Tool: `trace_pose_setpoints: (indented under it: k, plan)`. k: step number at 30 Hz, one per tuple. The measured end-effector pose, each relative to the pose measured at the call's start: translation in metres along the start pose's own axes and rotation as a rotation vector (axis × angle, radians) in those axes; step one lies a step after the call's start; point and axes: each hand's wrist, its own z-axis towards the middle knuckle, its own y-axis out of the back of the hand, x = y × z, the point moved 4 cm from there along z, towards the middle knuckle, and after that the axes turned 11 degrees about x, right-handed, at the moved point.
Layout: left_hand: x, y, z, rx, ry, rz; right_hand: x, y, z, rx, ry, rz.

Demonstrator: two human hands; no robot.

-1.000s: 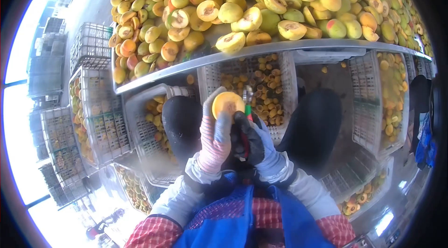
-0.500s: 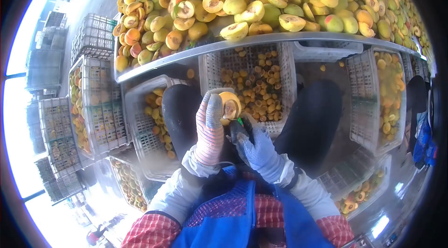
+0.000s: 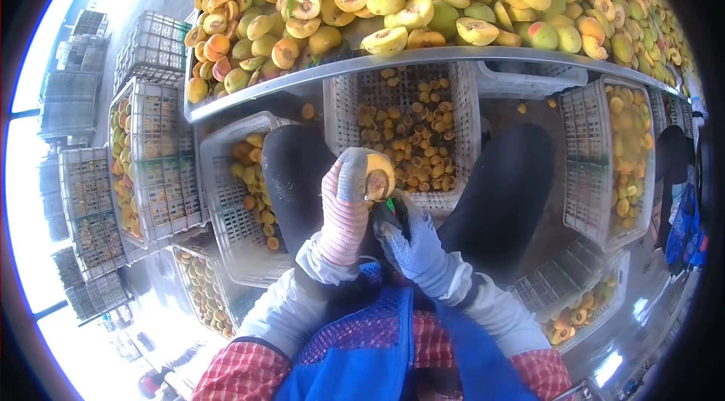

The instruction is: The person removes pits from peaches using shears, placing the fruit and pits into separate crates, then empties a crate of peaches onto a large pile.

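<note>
My left hand, in a striped knit glove, is closed around a yellow peach half. Its cut face, with the brown pit area, is turned toward my right hand. My right hand, gloved in pale blue with dark fingertips, is closed just below the fruit on a small tool with a green part. The tool's working end is hidden against the peach half. Both hands are above my lap, between my knees.
A metal-edged table heaped with whole and halved peaches spans the front. Beneath it is a crate of small fruit pieces. More fruit crates flank my legs, including one at left and one at right. A person's blue clothing shows far right.
Both hands and the peach half have shifted slightly right and down. The cut face has turned a little more toward the right hand. Both grips stay closed.
</note>
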Motion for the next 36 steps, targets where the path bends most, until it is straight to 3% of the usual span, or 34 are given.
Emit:
trace_pose_setpoints:
  k: [3, 7, 13, 19, 21, 24, 27, 33, 35, 36]
  plan:
    - [-0.013, -0.011, -0.001, -0.058, -0.024, -0.007, 0.004, -0.002, -0.002, -0.072, 0.049, -0.037]
    - [-0.023, -0.02, -0.005, -0.094, -0.107, 0.034, -0.013, -0.009, -0.007, -0.088, -0.065, 0.094]
    - [-0.015, -0.026, -0.003, -0.139, -0.109, -0.071, -0.008, -0.003, -0.008, -0.193, 0.088, -0.142]
    - [-0.02, -0.023, 0.003, -0.118, -0.111, 0.134, -0.019, -0.001, -0.005, -0.074, 0.004, -0.077]
    - [-0.022, -0.022, 0.006, -0.041, -0.063, 0.118, -0.028, 0.0, -0.003, 0.078, -0.159, 0.199]
    - [-0.025, -0.025, 0.009, 0.052, 0.002, 0.065, -0.033, 0.0, -0.007, 0.152, -0.173, 0.338]
    - [-0.031, -0.028, 0.019, 0.228, 0.113, -0.037, -0.036, -0.003, -0.013, 0.087, -0.168, 0.539]
    - [-0.027, -0.023, 0.034, 0.367, 0.317, 0.048, -0.035, -0.009, -0.019, -0.094, -0.343, 0.968]
    - [-0.023, -0.023, 0.033, 0.384, 0.328, 0.04, -0.028, -0.008, -0.015, 0.007, -0.364, 1.125]
    - [-0.023, -0.023, 0.033, 0.381, 0.31, 0.009, -0.027, -0.002, -0.014, 0.188, -0.335, 1.199]
